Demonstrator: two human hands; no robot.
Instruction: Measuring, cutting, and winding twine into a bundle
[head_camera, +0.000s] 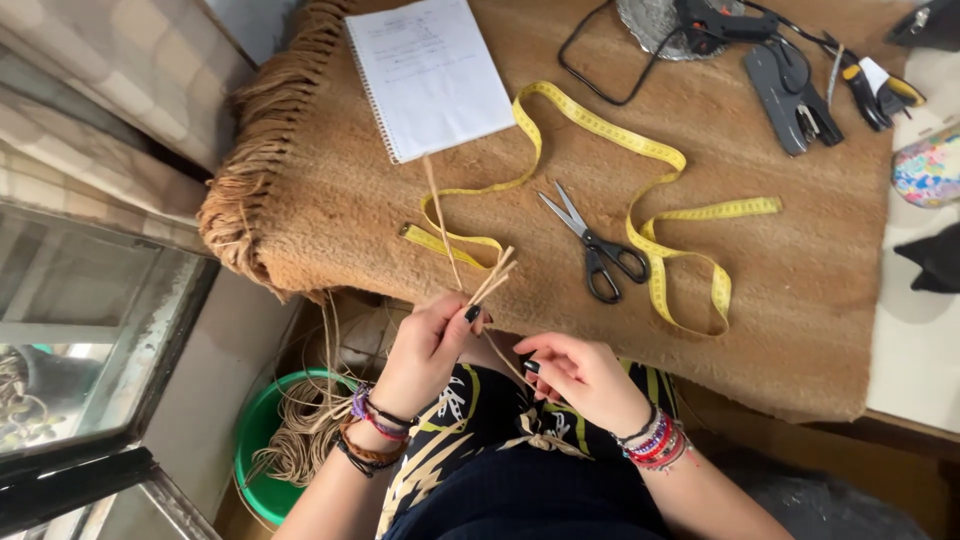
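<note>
A: Hands first. Left hand (428, 345) pinches a bundle of straw strips (487, 280) whose ends fan up over the table (800, 300) edge. Right hand (578, 375) curls closed on a strand below.

B: Around them?

A: Scissors (597, 250), one pair, just beyond the strips; one yellow tape measure (650, 230) looping round it. One notebook (430, 75) further back. Green basin (255, 440) of fibre down left, on the floor.

B: Far edge?

A: One glue gun (715, 20), one black punch tool (790, 95).

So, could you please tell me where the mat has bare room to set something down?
Bare mat lies left of the notebook, and right of the tape measure below the stapler. It is crowded around the scissors and top-right tools.
</note>
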